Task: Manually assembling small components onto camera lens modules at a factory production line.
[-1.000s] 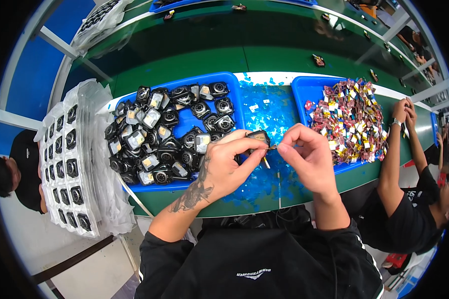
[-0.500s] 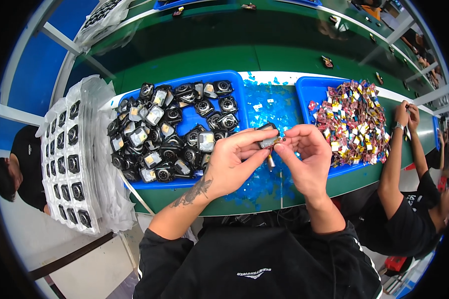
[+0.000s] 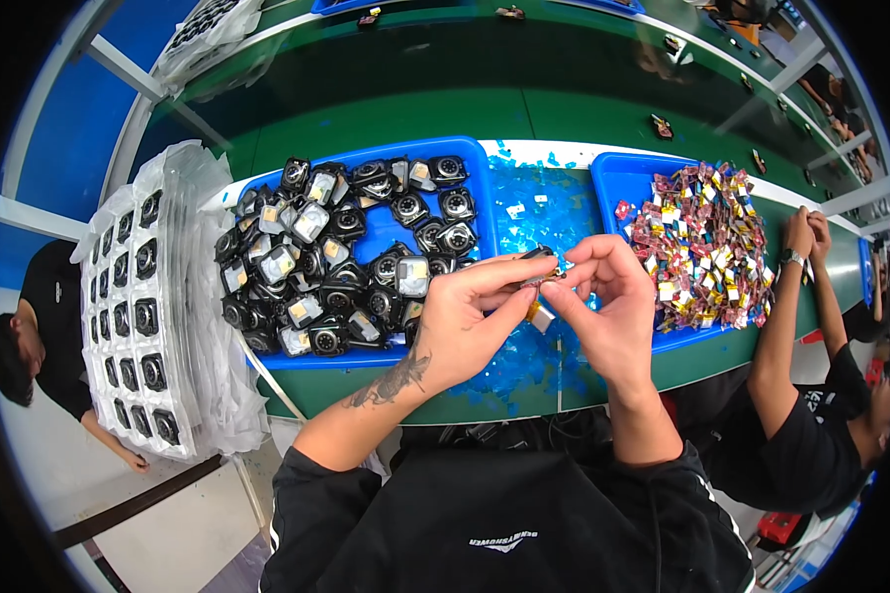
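Over the strip between two blue trays, my left hand [image 3: 457,321] grips a small dark smartwatch body [image 3: 536,256] between thumb and fingers, its edge turned up. My right hand [image 3: 615,308] meets it from the right, thumb and forefinger pinched at the body's edge; fingers hide what exactly they grip. Just below the fingertips hangs a small silver and yellow piece [image 3: 540,317], like a little battery. Left of my hands, a blue tray [image 3: 477,188] holds a heap of black smartwatch bodies [image 3: 341,222]. On the right, another blue tray [image 3: 611,183] holds piled red, yellow and white small parts [image 3: 707,247].
Scraps of blue film [image 3: 534,222] litter the surface between the trays. Stacked white moulded trays [image 3: 114,306] of watch bodies stand at far left. Beyond runs a green belt [image 3: 386,114] with scattered small parts. Co-workers are at both sides, one with hands [image 3: 806,235] at the right.
The smartwatch body has tilted, so its flat face shows less. The silver and yellow piece now shows more plainly below my fingers. At the left, a co-worker's forearm has come into view.
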The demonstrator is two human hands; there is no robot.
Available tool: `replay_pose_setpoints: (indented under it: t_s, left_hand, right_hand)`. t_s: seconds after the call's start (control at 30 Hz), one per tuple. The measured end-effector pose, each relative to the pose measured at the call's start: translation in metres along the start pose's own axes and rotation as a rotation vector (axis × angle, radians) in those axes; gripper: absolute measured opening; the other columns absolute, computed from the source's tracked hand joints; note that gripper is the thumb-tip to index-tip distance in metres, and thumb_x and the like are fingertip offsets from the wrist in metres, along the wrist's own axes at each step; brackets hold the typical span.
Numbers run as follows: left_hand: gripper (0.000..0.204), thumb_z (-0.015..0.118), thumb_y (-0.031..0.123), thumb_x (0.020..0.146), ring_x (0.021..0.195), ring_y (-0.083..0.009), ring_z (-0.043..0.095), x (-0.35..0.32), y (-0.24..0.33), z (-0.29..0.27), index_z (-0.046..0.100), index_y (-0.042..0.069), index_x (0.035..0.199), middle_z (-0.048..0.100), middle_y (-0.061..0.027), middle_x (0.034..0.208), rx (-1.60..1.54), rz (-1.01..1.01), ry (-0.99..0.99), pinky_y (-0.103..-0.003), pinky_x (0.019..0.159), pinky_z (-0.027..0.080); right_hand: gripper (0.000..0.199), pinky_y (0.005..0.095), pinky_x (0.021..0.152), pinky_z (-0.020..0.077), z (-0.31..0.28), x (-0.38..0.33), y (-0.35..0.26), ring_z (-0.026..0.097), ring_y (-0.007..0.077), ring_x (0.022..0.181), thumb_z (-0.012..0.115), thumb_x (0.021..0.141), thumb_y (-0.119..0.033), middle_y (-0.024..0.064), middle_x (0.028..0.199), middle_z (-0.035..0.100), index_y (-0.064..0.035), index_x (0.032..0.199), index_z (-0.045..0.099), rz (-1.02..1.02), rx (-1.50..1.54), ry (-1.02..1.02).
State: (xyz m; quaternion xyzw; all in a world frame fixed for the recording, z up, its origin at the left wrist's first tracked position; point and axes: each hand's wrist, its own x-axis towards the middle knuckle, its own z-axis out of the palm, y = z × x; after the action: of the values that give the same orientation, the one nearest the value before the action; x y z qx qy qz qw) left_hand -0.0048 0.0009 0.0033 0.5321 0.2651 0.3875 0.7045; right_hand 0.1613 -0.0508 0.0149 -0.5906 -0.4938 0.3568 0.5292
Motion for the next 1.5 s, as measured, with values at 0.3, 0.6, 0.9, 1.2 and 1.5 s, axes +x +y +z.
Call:
replay_pose_setpoints:
  t_s: [0.3, 0.6, 0.9, 1.2, 1.5]
  left_hand:
    - [0.041, 0.056, -0.006, 0.091, 0.096, -0.0139, 0.066, -0.001, 0.004, 0.000, 0.056, 0.000, 0.131, 0.065, -0.0127, 0.118, 0.061, 0.082, 0.034, -0.027, 0.081, 0.057]
    - [0.026, 0.068, 0.012, 0.084, 0.092, -0.0301, 0.061, 0.014, 0.023, -0.048, 0.065, 0.004, 0.108, 0.064, -0.0117, 0.103, 1.473, 0.265, 0.218, -0.040, 0.078, 0.052]
    - [0.033, 0.073, 0.028, 0.082, 0.098, -0.0294, 0.056, 0.023, 0.004, -0.063, 0.068, 0.002, 0.102, 0.060, -0.0098, 0.099, 1.471, 0.144, 0.208, -0.040, 0.087, 0.047]
    - [0.023, 0.077, 0.014, 0.074, 0.093, -0.0288, 0.055, 0.027, 0.010, -0.046, 0.067, 0.005, 0.093, 0.057, -0.0084, 0.099, 1.351, 0.358, 0.235, -0.040, 0.083, 0.047]
    - [0.029, 0.064, -0.008, 0.079, 0.107, -0.0256, 0.060, 0.013, 0.009, -0.016, 0.066, 0.002, 0.106, 0.051, -0.0183, 0.127, 0.793, 0.567, 0.155, -0.035, 0.088, 0.051]
  right_hand:
    - [0.041, 0.0226, 0.072, 0.0521, 0.012, 0.002, -0.004, 0.061, 0.0090, 0.089, 0.070, 0.082, 0.005, 0.0034, 0.100, 0.060, -0.0028, 0.120, 0.056, 0.031, 0.138, -0.065]
    - [0.039, 0.0296, 0.069, 0.0517, -0.022, 0.151, 0.016, 0.066, 0.0161, 0.079, 0.076, 0.077, -0.012, 0.0082, 0.081, 0.068, -0.0013, 0.110, 0.060, 0.027, -0.375, -0.210]
    - [0.049, 0.0365, 0.078, 0.0524, -0.033, 0.231, 0.069, 0.067, 0.0281, 0.088, 0.088, 0.058, -0.023, 0.0150, 0.090, 0.068, -0.0029, 0.097, 0.065, 0.103, -0.829, -0.098]
    - [0.028, 0.0351, 0.071, 0.0523, -0.032, 0.175, 0.028, 0.067, 0.0221, 0.080, 0.072, 0.084, -0.022, 0.0144, 0.085, 0.067, -0.0008, 0.101, 0.066, -0.233, -0.767, 0.002]
    - [0.023, 0.0255, 0.061, 0.0532, 0.005, 0.041, -0.012, 0.062, 0.0085, 0.066, 0.061, 0.095, -0.018, 0.0066, 0.076, 0.067, 0.0039, 0.100, 0.067, 0.135, 0.171, -0.366]
